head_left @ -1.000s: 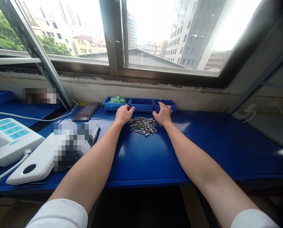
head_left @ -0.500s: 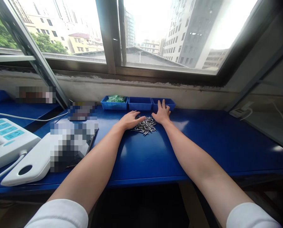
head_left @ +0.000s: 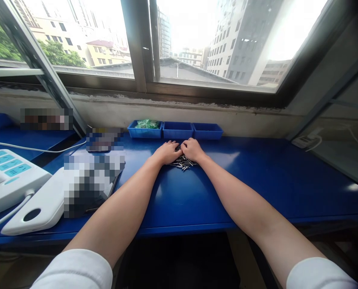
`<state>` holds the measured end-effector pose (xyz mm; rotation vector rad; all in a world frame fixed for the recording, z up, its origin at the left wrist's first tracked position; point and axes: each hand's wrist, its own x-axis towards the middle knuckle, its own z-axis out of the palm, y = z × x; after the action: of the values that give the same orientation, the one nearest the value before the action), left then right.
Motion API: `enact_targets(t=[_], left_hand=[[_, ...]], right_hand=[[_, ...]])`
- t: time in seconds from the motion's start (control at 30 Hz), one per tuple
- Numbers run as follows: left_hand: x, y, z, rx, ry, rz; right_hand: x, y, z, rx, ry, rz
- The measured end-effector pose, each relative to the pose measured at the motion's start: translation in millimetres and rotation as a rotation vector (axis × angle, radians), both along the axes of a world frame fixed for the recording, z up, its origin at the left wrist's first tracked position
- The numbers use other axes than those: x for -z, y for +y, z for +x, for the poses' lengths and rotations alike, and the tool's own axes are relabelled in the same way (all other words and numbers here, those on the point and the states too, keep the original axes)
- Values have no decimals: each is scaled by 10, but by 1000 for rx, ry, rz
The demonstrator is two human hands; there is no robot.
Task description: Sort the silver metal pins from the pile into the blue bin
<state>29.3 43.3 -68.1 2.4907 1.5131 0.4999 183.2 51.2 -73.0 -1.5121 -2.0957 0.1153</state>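
A pile of small metal pieces (head_left: 183, 163) lies on the blue table (head_left: 179, 200), partly covered by both hands. My left hand (head_left: 167, 153) rests at the pile's left side, fingers reaching over its far edge. Over the right part of the pile is my right hand (head_left: 193, 149), its fingers curled down and close to my left thumb. What its fingertips hold, if anything, is hidden. Behind the hands stand three blue bins: the left bin (head_left: 132, 131) has green packets (head_left: 148, 124), while the middle bin (head_left: 178, 131) and right bin (head_left: 208, 132) show nothing inside.
At the left are a white power strip (head_left: 12, 170), a white oblong device (head_left: 37, 212) and a cable (head_left: 46, 151). Blurred items lie beside them. A metal shelf post (head_left: 57, 86) rises at the back left. A white socket (head_left: 302, 141) is at the right.
My right hand has moved left and slightly nearer, from the right bin's front onto the pile, and its spread fingers have curled. My left hand has shifted slightly right.
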Motion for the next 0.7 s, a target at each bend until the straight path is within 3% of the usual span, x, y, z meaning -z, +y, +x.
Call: enact_targets(t=[0.3,0.6,0.7], left_hand=[[-41,-31,25,11,-106,103],[-80,-38,-17,51,-206,78],[-98,-38,-6,44,-262,137]], right_hand=[[-60,2,12,-32,146,29],[-123,-36,98,-49,454,41],[-152,-36,100,-28,535,72]])
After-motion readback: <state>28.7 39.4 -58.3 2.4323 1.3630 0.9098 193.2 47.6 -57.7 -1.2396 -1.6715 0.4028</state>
